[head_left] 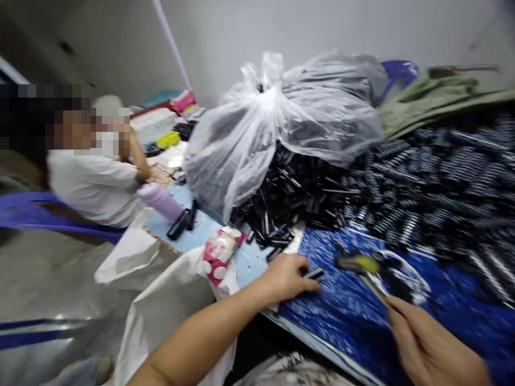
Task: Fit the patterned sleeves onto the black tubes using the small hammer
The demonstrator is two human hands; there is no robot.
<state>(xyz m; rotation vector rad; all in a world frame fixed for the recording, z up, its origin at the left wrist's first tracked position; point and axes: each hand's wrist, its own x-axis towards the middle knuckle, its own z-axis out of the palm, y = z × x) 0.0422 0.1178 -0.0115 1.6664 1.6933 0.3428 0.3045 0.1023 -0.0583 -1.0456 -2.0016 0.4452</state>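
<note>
My left hand (pixel 286 280) is closed on a short dark plastic piece (pixel 315 274), held just above a blue plastic sheet (pixel 333 305). At the right, my right hand (pixel 430 335) has its thumb and fingers pressed together on a thin pale strip (pixel 375 287); blur hides what it belongs to. Close to the strip's far end is a tool with a dark and yellow-green handle (pixel 358 263). I cannot tell whether the two are joined. Beyond both hands lies a heap of small black pieces (pixel 298 187), with some loose ones near my left hand.
Ridged black parts (pixel 442 177) pile up on the right, below a green cloth (pixel 446 96). A tied clear plastic bag (pixel 277 118) stands at the back. A pink packet (pixel 222 254) and a purple bottle (pixel 161 202) are leftward. A seated person (pixel 92 182) is at far left.
</note>
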